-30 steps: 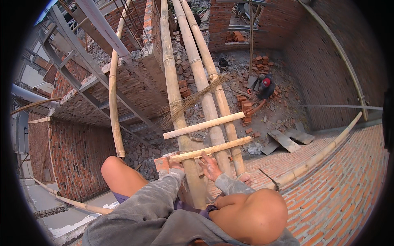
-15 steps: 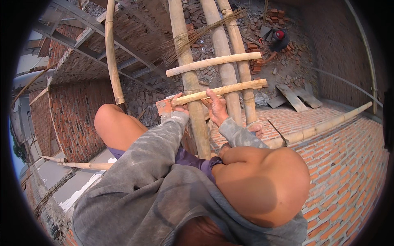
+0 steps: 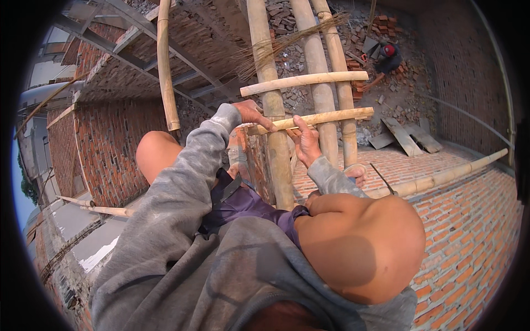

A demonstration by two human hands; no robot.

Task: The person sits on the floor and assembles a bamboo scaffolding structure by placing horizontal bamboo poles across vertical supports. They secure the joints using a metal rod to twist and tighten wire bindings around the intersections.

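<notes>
A split bamboo strip [image 3: 345, 115] lies crosswise over three upright-running bamboo poles [image 3: 280, 171]. My right hand [image 3: 306, 144] grips the strip from the near side, thumb on top and fingers partly hidden beneath. My left hand [image 3: 253, 113] reaches over from the left, its fingers bent and pressed together where strip and left pole cross. Whatever is between those fingertips is too small to make out. A second split strip [image 3: 303, 80] crosses the poles a little farther off. Below the strip's left end stands a brick pillar [image 3: 256, 157].
A bundle of thin sticks [image 3: 292, 44] rests across the poles. Far below, a person in a red cap [image 3: 390, 51] reaches toward bricks amid rubble. A brick wall [image 3: 464, 237] fills the right, with a bamboo pole [image 3: 441, 179] along it. Another pole [image 3: 165, 66] hangs at left.
My left hand has come up from under the strip's left end to over the crossing, its elbow raised. My right hand keeps hold of the strip. The whole view has shifted slightly.
</notes>
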